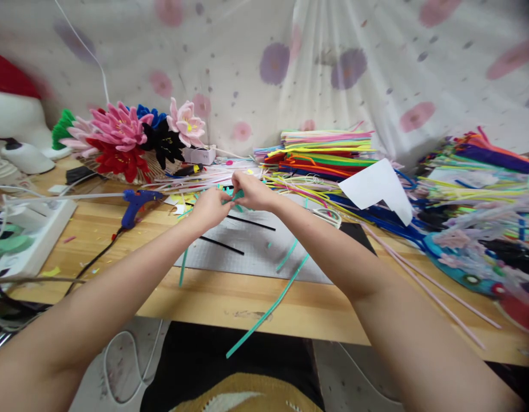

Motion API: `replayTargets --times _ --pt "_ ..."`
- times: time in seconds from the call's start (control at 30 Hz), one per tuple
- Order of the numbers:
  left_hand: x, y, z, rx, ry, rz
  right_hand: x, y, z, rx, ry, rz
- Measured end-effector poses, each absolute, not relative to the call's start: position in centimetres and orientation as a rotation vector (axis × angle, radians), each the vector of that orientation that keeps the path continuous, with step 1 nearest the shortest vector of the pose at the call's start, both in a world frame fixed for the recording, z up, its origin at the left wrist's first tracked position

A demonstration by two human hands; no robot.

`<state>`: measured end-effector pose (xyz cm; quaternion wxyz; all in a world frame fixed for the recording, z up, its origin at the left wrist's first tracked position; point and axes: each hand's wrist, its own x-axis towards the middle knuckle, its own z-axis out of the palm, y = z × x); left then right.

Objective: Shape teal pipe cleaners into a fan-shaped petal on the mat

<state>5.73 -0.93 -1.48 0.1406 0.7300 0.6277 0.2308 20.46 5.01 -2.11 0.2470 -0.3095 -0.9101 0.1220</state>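
My left hand (213,207) and my right hand (250,191) meet over the far part of a grey cutting mat (264,257). Both pinch at a small teal pipe-cleaner piece, mostly hidden by the fingers. Below them two black pipe cleaners (223,245) lie slanted on the mat. A long teal pipe cleaner (268,309) hangs past the table's front edge under my right forearm. Another short teal strip (184,268) lies by my left wrist. Beyond my right forearm rests a pair of scissors (327,216) with pale handles.
A blue glue gun (138,207) lies left, its cord near a white power strip (54,229). Fuzzy flowers (118,134) stand at the back left. Stacked coloured pipe cleaners (328,151) lie behind, with white paper (371,189) on the right and pink stems (436,292) nearer.
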Motion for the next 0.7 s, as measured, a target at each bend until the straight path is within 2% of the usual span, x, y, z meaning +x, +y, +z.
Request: replayTargets --times 0.27,0.37,0.47,0.53,0.63,0.7 --pt "5.9 0.3 -1.0 1.5 1.544 0.754 20.7 5.5 -1.9 -0.83 -2.495 0.371" --pt "6.1 0.8 -0.8 1.402 1.499 0.797 20.9 5.2 -1.6 -0.825 -2.488 0.221" --pt "6.2 1.2 -0.9 1.264 1.502 0.907 21.5 3.9 -1.6 -0.897 -2.28 -0.025" --pt "6.2 1.5 -1.1 1.158 1.503 0.97 21.9 2.6 -2.1 -0.991 -2.132 -0.077" --pt "6.4 1.6 -1.3 1.041 1.468 1.018 21.9 0.9 -3.5 -1.161 -2.124 0.139" --pt "6.6 1.6 -1.3 0.995 1.429 1.042 21.4 0.3 -4.5 -1.266 -2.128 0.491"
